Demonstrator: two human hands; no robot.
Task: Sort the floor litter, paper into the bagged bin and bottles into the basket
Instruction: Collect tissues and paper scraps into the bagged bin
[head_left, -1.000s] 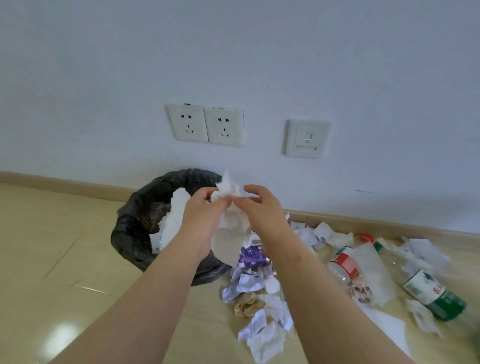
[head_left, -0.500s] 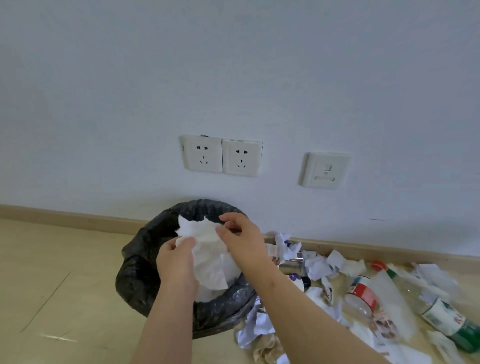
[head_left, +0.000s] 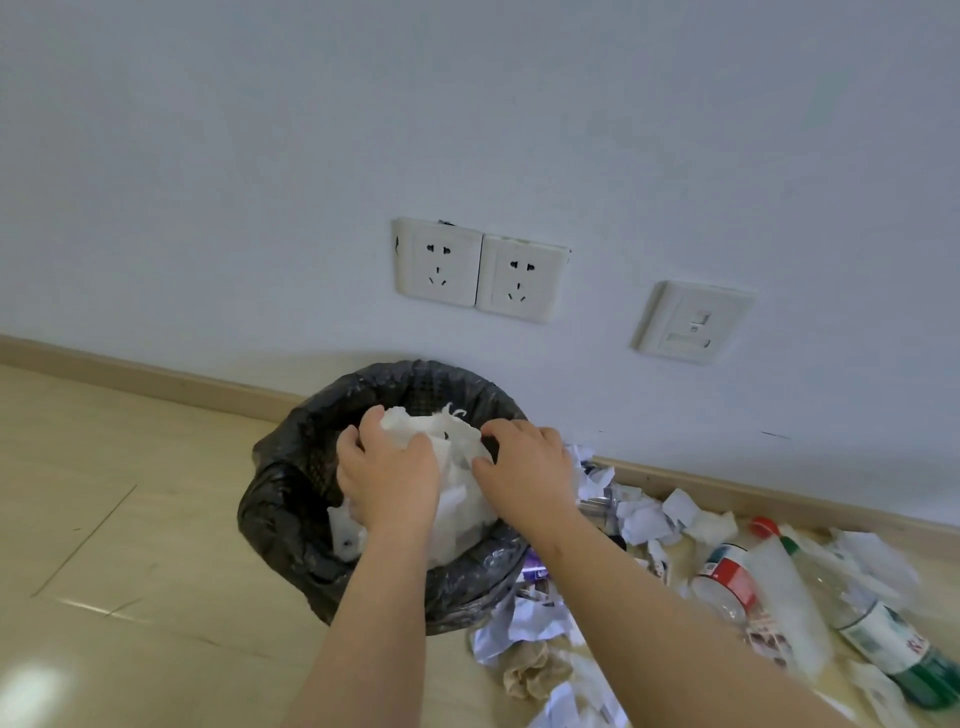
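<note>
- Head view: we look down at both our hands over the bagged bin (head_left: 291, 499), which stands on the floor (head_left: 130, 519) close to the wall (head_left: 208, 182).
- Our left hand (head_left: 387, 480) has its fingers curled round a wad of white paper (head_left: 452, 447) and grips it from the left.
- Our right hand (head_left: 524, 478) holds the same wad from the right, with the fingers bent over its upper edge and the thumb against its side.
- The wad sits between the two hands, over the mouth of the bin and within the ring of the black bag.
- More white paper (head_left: 345, 535) lies lower in the bin, partly under our left hand.
- Paper scraps (head_left: 530, 618) litter the floor just right of the bin, with a brown crumpled piece (head_left: 530, 670) among them.
- Farther right, two plastic bottles lie on their sides, a red-labelled bottle (head_left: 724, 577) and a green-labelled bottle (head_left: 883, 631), with white sheets over and around them.
- A pair of sockets (head_left: 439, 265) is on the wall above the bin, with a switch plate (head_left: 693, 322) to their right.
</note>
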